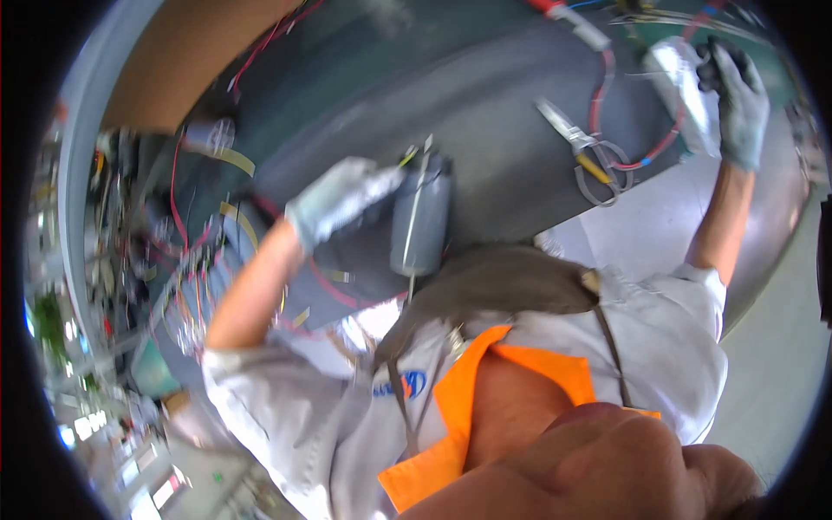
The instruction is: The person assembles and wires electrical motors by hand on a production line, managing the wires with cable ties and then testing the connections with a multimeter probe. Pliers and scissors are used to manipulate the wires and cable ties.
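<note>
Left hand, gloved: fingers partly extended at the upper left side of the grey cylinder; blurred, cannot tell whether gripping. Cylinder is at the dark mat, just beyond the apron. Right hand, gloved: fingers bent beside the silver bag; hold cannot be told. Scissors lie between the hands.

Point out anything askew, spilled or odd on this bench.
No spill or breakage stands out, though blur hides detail. Mildly odd: the scissors lie slantwise near the edge of the dark mat, and a red cable loops at their handles, where it might snag.
</note>
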The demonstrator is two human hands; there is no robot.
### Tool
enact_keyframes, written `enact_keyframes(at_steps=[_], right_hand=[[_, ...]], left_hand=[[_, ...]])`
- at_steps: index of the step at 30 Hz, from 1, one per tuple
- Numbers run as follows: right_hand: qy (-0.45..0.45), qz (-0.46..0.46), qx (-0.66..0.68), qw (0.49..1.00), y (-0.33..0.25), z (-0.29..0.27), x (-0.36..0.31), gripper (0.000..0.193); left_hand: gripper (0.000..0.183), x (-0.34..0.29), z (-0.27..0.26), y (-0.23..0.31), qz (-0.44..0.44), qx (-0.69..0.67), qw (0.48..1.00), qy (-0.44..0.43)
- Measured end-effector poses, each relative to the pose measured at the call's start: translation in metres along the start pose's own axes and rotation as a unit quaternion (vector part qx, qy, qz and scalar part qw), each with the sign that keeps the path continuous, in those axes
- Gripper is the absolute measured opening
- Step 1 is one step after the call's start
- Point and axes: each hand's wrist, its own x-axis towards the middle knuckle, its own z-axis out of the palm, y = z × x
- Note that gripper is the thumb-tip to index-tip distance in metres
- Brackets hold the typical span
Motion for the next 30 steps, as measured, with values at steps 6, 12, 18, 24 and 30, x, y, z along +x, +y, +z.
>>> enact_keyframes(at_steps=[6,12,18,24,30], right_hand=[[-0.316,0.269,0.294,0.861,-0.021,0.166,-0.132,0.032],[-0.319,0.288,0.312,0.847,-0.026,0.248,-0.195,0.025],[-0.362,-0.262,0.029,0.894,-0.014,0.253,-0.194,0.027],[-0.354,-0.287,0.006,0.890,-0.004,0.257,-0.184,0.026],[-0.308,0.243,0.272,0.878,-0.024,0.264,-0.159,0.021]], left_hand=[[0.049,-0.006,-0.021,0.005,-0.085,-0.032,0.994,-0.056],[0.046,-0.018,-0.031,-0.005,-0.075,-0.079,0.987,-0.114],[0.042,-0.028,-0.014,-0.010,-0.078,-0.139,0.987,-0.025],[0.032,0.000,0.026,-0.029,-0.042,-0.304,0.940,0.147],[0.013,0.016,0.064,-0.021,0.104,-0.387,0.873,0.279]])
